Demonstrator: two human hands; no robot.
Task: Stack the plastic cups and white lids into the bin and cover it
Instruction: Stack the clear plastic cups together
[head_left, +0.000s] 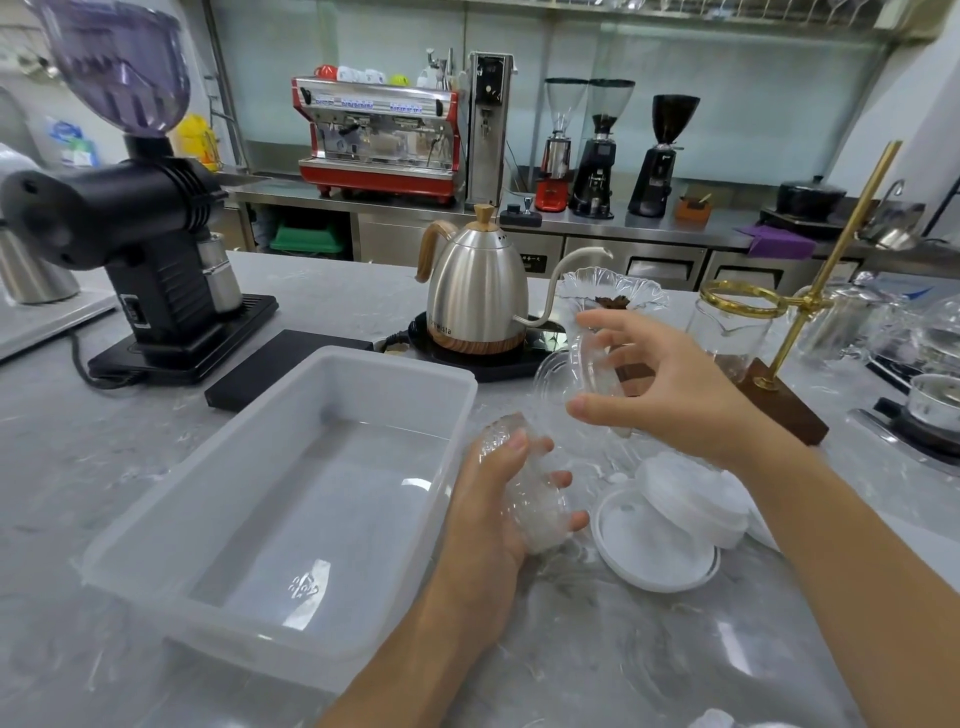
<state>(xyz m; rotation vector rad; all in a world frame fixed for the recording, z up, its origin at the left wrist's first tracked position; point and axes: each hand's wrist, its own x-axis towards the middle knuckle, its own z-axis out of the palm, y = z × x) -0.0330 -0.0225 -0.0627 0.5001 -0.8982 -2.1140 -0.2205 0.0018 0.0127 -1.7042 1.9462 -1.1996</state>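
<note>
We see the translucent plastic bin (270, 488), rectangular and open, standing empty on the grey bench (104, 457) with no cover on it. Just off its right rim, a clear plastic cup (524, 488) lies tilted on its side in our left hand (498, 514), base pointing up and away. A second clear cup (587, 374) is held higher in our right hand (670, 384), above and apart from the first. The white lids (670, 525) rest in a loose overlapping pile on the bench right of the bin.

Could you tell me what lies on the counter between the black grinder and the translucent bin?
In the head view, a flat black slab lies on the counter between the grinder and the bin, close against the bin's far rim.
</note>
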